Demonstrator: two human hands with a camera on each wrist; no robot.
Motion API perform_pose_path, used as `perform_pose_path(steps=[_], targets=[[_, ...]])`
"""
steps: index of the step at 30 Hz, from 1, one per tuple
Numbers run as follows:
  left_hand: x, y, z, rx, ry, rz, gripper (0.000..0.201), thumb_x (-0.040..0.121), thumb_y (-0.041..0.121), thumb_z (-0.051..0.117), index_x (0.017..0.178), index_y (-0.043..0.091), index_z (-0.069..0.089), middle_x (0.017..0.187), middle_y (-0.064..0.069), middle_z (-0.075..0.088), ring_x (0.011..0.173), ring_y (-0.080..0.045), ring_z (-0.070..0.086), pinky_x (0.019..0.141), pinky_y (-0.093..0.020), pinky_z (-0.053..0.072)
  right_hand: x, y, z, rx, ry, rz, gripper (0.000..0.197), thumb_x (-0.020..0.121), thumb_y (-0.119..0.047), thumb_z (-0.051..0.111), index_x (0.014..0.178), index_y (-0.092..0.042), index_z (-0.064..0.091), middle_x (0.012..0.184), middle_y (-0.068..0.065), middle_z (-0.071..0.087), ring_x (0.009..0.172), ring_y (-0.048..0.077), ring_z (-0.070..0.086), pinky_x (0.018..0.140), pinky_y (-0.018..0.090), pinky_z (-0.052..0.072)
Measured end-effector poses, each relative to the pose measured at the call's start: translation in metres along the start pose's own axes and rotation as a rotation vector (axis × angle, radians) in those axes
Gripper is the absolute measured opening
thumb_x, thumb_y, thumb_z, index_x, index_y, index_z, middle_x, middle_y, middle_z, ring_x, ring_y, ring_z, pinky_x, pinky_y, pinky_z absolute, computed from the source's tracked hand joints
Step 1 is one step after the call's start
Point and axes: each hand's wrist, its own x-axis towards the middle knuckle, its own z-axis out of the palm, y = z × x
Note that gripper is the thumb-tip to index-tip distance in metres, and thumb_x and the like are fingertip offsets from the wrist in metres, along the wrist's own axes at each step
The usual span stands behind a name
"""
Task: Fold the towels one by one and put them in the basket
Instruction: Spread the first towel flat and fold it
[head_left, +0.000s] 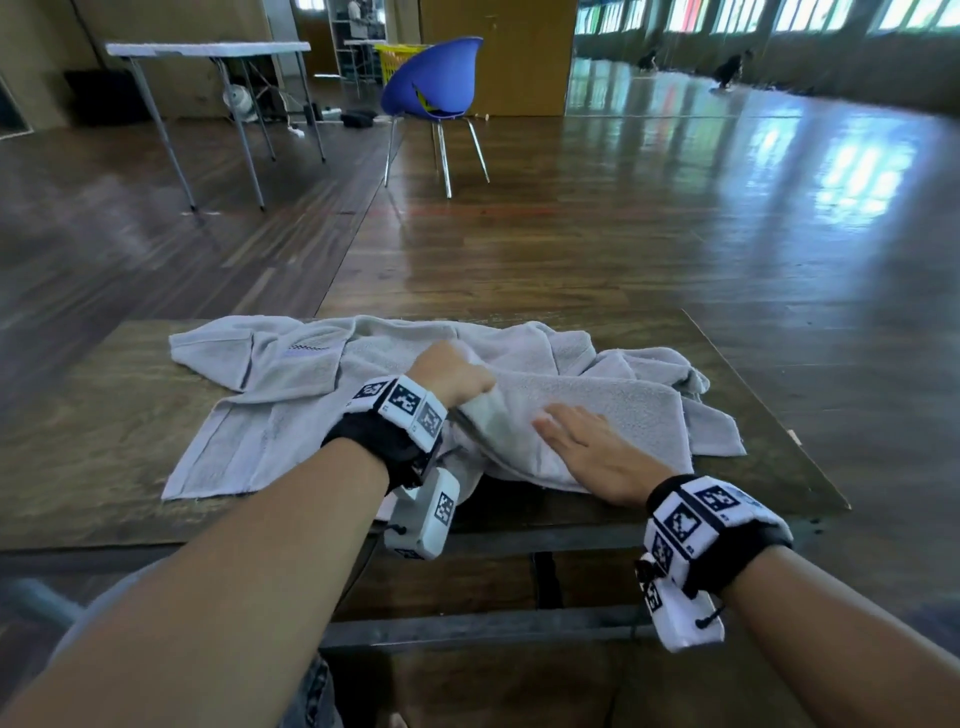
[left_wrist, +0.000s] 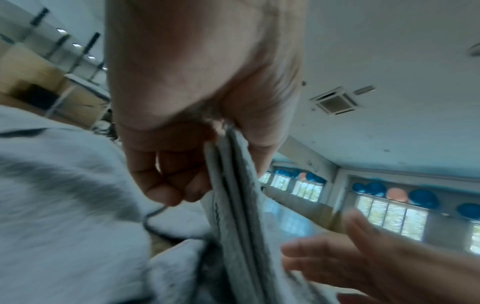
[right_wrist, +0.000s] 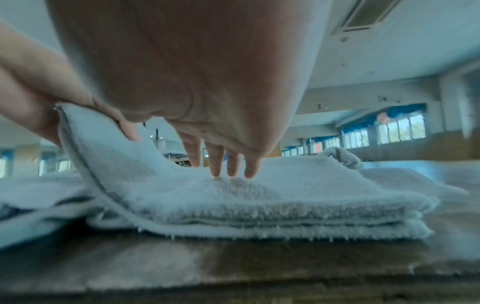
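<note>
Folding the near-right towel (head_left: 597, 410) on the tabletop (head_left: 104, 415), I have my left hand (head_left: 449, 371) pinching its raised left edge and my right hand (head_left: 597, 452) flat, fingers straight, pressing the layers; next I'd judge: carry that edge rightward over, no basket identifiable here.

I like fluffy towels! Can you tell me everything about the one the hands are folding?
The folded towel is pale grey, fluffy terry cloth with a stitched hem. It lies in several flat layers near the wooden table's front edge, partly over other grey towels. The left hand pinches its left edge and lifts it up. The right hand lies flat on top, fingertips pressing the pile.
</note>
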Motion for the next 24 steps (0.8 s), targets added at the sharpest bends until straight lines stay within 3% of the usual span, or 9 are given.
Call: perform_pose_path(steps=[2, 4, 7, 9, 12, 15, 18, 21, 24], targets=[[-0.007, 0.023, 0.007, -0.067, 0.02, 0.124, 0.021, 0.082, 0.019, 0.065, 0.067, 0.019, 0.05, 0.066, 0.002, 0.048, 0.063, -0.018, 0.049, 0.055, -0.025, 0.036, -0.005, -0.003, -0.01, 0.215, 0.068, 0.015, 0.065, 0.101, -0.061, 0.022, 0.139, -0.015, 0.048, 0.142, 0.004, 0.053, 0.127, 0.019, 0.049, 0.11, 0.039, 0.035], [-0.017, 0.047, 0.018, -0.115, -0.023, 0.239, 0.011, 0.082, 0.025, 0.067, 0.078, 0.023, 0.057, 0.067, 0.006, 0.05, 0.062, -0.012, 0.049, 0.052, -0.024, 0.036, -0.011, -0.003, -0.021, 0.455, 0.149, 0.108, 0.072, 0.093, -0.071, 0.019, 0.133, -0.021, 0.052, 0.133, 0.005, 0.061, 0.114, 0.018, 0.058, 0.107, 0.041, 0.041], [-0.03, 0.077, 0.04, -0.187, -0.191, 0.392, 0.014, 0.087, 0.023, 0.065, 0.095, 0.013, 0.061, 0.079, 0.004, 0.061, 0.074, -0.014, 0.057, 0.061, -0.023, 0.042, -0.022, 0.004, -0.041, 0.856, 0.224, 0.235, 0.073, 0.093, -0.075, 0.025, 0.115, -0.021, 0.069, 0.101, 0.005, 0.075, 0.085, 0.019, 0.069, 0.081, 0.038, 0.056], [-0.039, 0.092, 0.052, -0.21, -0.313, 0.443, 0.014, 0.089, 0.017, 0.064, 0.101, 0.01, 0.061, 0.084, -0.001, 0.066, 0.08, -0.017, 0.061, 0.067, -0.024, 0.046, -0.033, 0.009, -0.053, 1.05, 0.29, 0.235, 0.055, 0.101, -0.06, 0.038, 0.117, -0.02, 0.073, 0.097, 0.005, 0.076, 0.077, 0.016, 0.072, 0.065, 0.032, 0.058], [-0.043, 0.105, 0.057, -0.058, -0.431, 0.516, 0.009, 0.091, 0.008, 0.058, 0.092, 0.013, 0.065, 0.079, -0.001, 0.066, 0.081, -0.018, 0.061, 0.072, -0.025, 0.05, -0.044, 0.015, -0.062, 1.117, 0.38, 0.253, 0.028, 0.105, -0.015, 0.048, 0.107, 0.006, 0.066, 0.083, 0.012, 0.076, 0.065, 0.015, 0.072, 0.055, 0.026, 0.058], [-0.038, 0.107, 0.055, 0.086, -0.401, 0.498, 0.018, 0.091, 0.012, 0.059, 0.103, 0.006, 0.07, 0.088, -0.009, 0.069, 0.084, -0.022, 0.064, 0.076, -0.029, 0.049, -0.043, 0.024, -0.061, 1.004, 0.406, 0.312, 0.024, 0.098, 0.008, 0.049, 0.12, 0.019, 0.052, 0.104, 0.028, 0.068, 0.083, 0.03, 0.069, 0.071, 0.037, 0.058], [-0.029, 0.104, 0.056, 0.329, -0.326, 0.494, 0.024, 0.091, 0.025, 0.062, 0.112, 0.015, 0.067, 0.11, -0.005, 0.069, 0.103, -0.022, 0.063, 0.087, -0.03, 0.05, -0.036, 0.037, -0.057, 0.86, 0.455, 0.39, 0.033, 0.096, 0.007, 0.051, 0.129, 0.012, 0.051, 0.127, 0.036, 0.058, 0.107, 0.046, 0.062, 0.097, 0.054, 0.052], [-0.023, 0.104, 0.064, 0.491, -0.394, 0.453, 0.036, 0.091, 0.033, 0.063, 0.125, 0.021, 0.061, 0.121, -0.001, 0.064, 0.11, -0.021, 0.06, 0.097, -0.035, 0.048, -0.033, 0.05, -0.055, 0.694, 0.455, 0.451, 0.038, 0.094, -0.004, 0.059, 0.132, 0.003, 0.053, 0.131, 0.029, 0.059, 0.121, 0.045, 0.059, 0.103, 0.058, 0.047], [-0.02, 0.105, 0.077, 0.596, -0.458, 0.422, 0.044, 0.091, 0.04, 0.063, 0.132, 0.025, 0.056, 0.128, 0.002, 0.061, 0.116, -0.019, 0.057, 0.103, -0.037, 0.046, -0.034, 0.065, -0.055, 0.559, 0.413, 0.478, 0.047, 0.09, -0.011, 0.066, 0.134, -0.005, 0.05, 0.128, 0.018, 0.062, 0.116, 0.034, 0.062, 0.1, 0.049, 0.052]])
